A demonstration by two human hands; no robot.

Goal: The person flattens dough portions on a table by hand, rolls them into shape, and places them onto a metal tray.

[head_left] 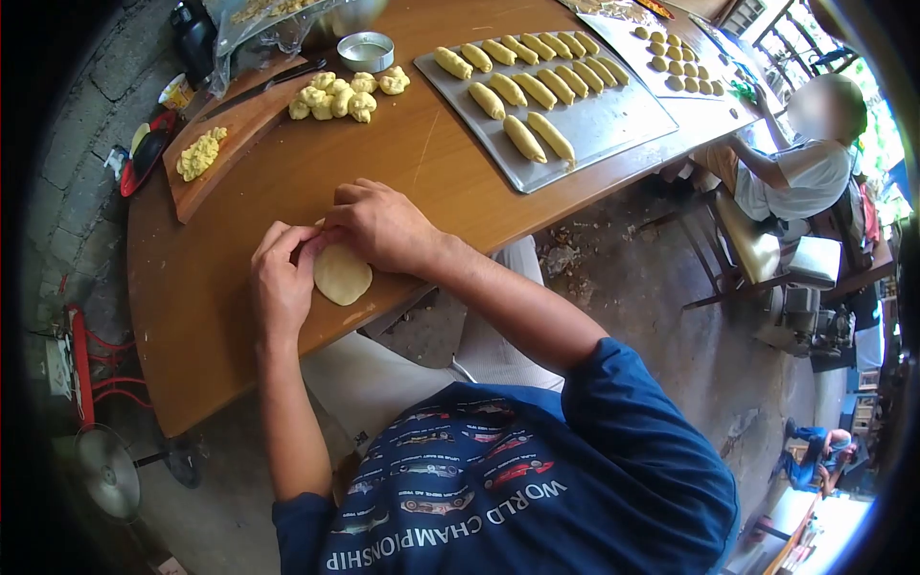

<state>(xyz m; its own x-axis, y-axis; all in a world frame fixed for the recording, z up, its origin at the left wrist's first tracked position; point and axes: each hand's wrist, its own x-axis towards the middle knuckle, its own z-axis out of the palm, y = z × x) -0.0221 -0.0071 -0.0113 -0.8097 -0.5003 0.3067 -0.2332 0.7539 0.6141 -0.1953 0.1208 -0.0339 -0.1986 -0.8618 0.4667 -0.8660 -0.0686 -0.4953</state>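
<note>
A flat round of dough (343,276) lies on the wooden table in front of me. At its far edge my left hand (286,264) and my right hand (379,225) meet, with the fingers of both closed on the dough. My fingers cover that far edge, so its shape there is hidden. Beyond my hands sits a cluster of pale yellow dough lumps (335,98). To the left, a wooden board (235,131) carries a crumbly yellow mass (201,155) and a long dark knife (264,86).
A metal tray (613,125) with rows of rolled dough pieces stands at the right. Past it, another tray (628,53) bears small round pieces. A round metal ring (366,51) and black bottle (195,38) stand at the back. A seated person (795,177) is at the table's far right.
</note>
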